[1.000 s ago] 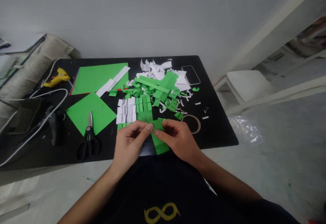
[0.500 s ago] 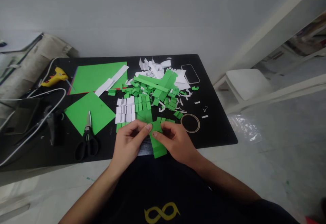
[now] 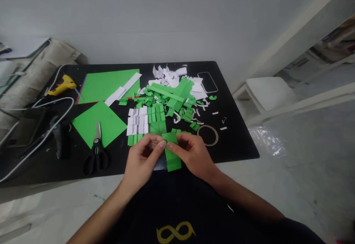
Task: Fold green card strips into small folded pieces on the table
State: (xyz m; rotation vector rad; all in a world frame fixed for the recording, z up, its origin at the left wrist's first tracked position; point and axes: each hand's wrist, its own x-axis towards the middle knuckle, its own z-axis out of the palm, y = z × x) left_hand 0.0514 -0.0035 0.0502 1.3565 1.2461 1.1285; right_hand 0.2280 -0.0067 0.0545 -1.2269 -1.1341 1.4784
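Between my two hands, at the table's front edge, is a green paper strip (image 3: 173, 159) with crease lines across it. My left hand (image 3: 144, 155) pinches its left edge between thumb and fingers. My right hand (image 3: 194, 153) grips the right edge, its thumb lying on the front of the paper. Just beyond my hands lie folded white paper pieces (image 3: 138, 120) in rows, with folded green paper pieces (image 3: 156, 113) beside them. The fingertips behind the strip are partly hidden.
Black-handled scissors (image 3: 97, 151) rest partly on a green sheet (image 3: 101, 122). Farther back are a yellow glue gun (image 3: 63, 85), a white cable (image 3: 59, 120) and a heap of paper scraps (image 3: 177, 92). A ring-shaped roll (image 3: 217, 136) lies right; a white stool (image 3: 269, 92) stands beyond the table.
Both hands still hold the green strip in nearly the same place; the fingers have shifted slightly along its edges. The whole view has moved a little.
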